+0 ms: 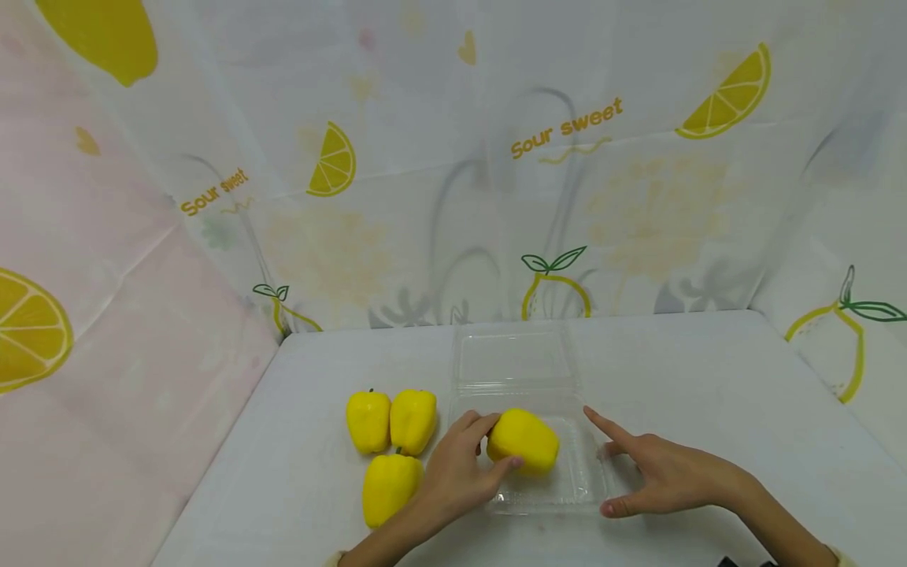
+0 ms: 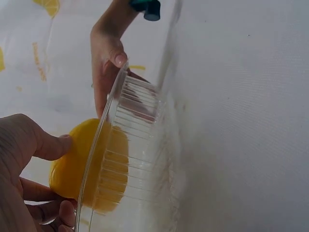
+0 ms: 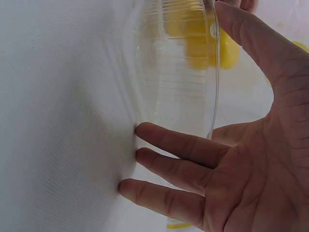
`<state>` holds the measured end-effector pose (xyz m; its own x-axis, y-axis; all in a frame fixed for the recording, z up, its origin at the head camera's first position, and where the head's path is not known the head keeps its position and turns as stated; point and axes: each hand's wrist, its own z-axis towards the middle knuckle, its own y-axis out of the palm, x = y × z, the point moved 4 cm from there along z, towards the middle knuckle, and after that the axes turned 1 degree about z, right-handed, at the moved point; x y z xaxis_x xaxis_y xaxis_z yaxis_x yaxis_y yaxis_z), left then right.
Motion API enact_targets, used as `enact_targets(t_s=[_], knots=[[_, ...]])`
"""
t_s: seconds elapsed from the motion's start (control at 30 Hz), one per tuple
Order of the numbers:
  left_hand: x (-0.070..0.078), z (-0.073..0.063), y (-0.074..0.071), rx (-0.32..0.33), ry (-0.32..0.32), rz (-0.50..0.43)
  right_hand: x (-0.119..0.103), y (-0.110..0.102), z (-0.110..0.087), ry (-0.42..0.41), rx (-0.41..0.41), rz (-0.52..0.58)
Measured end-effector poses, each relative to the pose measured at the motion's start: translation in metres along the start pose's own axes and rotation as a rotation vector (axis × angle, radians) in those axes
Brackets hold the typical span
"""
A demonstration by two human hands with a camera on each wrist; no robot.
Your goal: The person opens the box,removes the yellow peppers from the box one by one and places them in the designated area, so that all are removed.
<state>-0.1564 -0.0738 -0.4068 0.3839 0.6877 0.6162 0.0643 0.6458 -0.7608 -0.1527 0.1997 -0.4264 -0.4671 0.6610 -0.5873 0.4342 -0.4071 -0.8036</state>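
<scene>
My left hand (image 1: 457,472) grips a yellow bell pepper (image 1: 524,442) between thumb and fingers, tilted on its side. The pepper is inside the base of a clear plastic clamshell box (image 1: 579,471), whose lid (image 1: 516,358) lies folded back behind it. In the left wrist view, the lower part of the pepper (image 2: 113,169) shows through the ribbed wall. At the box's right side is my right hand (image 1: 666,472), fingers spread and mostly straight, thumb at the near corner. The right wrist view has its fingertips (image 3: 145,130) down at the tabletop beside the box.
Three more yellow bell peppers stand left of the box: two side by side at the back (image 1: 368,423) (image 1: 413,421) and a nearer pepper (image 1: 390,490) partly behind my left forearm. A printed lemon curtain (image 1: 425,197) encloses the white table (image 1: 708,378).
</scene>
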Motion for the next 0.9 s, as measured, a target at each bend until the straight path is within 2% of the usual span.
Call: enact_targets(t_s=[0.27, 0.63, 0.9], knots=[[-0.01, -0.005, -0.008, 0.01, 0.031, -0.012, -0.001, 0.0, 0.001, 0.015, 0.001, -0.003], [-0.017, -0.012, -0.023, -0.014, 0.073, -0.032, 0.001, 0.0, 0.0, 0.017, -0.003, 0.003], [-0.024, -0.015, -0.037, -0.036, 0.074, -0.107, 0.0, 0.001, 0.0, 0.002, 0.0, -0.004]])
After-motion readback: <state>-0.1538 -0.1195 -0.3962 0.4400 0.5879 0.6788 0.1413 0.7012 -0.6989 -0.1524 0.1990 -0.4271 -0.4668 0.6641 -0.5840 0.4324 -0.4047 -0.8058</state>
